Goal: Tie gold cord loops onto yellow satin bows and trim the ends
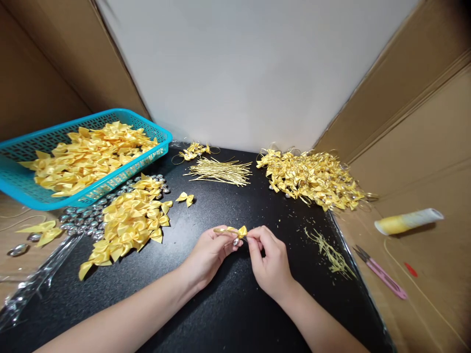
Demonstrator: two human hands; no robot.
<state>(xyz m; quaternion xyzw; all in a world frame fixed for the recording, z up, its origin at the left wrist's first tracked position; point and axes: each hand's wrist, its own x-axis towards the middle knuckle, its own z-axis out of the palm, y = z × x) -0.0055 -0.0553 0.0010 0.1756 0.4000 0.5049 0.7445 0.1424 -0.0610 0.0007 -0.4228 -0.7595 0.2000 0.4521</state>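
From afar I saw the left hand (211, 254) grasping a yellow bow (242, 231), silvery bead (236, 241) and gold loop (222, 231) above the black table (217, 211), the right hand (270, 260) pinching at the bow's edge (fastening, I judged), the next move calling for a steady hold.

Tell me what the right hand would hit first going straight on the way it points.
Most likely the small yellow bow at the left hand's fingertips; the right hand looks almost upon it, though depth is unclear.
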